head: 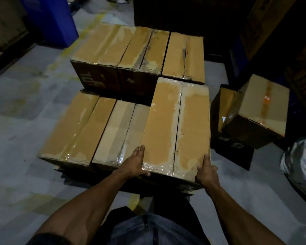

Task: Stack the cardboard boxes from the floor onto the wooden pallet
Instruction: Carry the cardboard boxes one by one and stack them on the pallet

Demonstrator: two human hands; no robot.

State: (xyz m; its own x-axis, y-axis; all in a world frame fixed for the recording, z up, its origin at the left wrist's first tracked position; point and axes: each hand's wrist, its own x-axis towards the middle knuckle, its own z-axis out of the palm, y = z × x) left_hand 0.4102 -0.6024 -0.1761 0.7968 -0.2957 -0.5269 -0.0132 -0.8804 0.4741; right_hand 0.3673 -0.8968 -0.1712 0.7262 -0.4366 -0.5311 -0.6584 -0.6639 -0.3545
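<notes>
The left hand [137, 162] and right hand [206, 171] are clamped on the near corners of a taped cardboard box [175, 128], held at the pallet's right front beside two lower boxes [95, 129], apparently so it can be squared into the row

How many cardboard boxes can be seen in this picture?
8: three in the back row, two front left, one held by both hands, two on the floor at right. Others may be hidden.
</notes>
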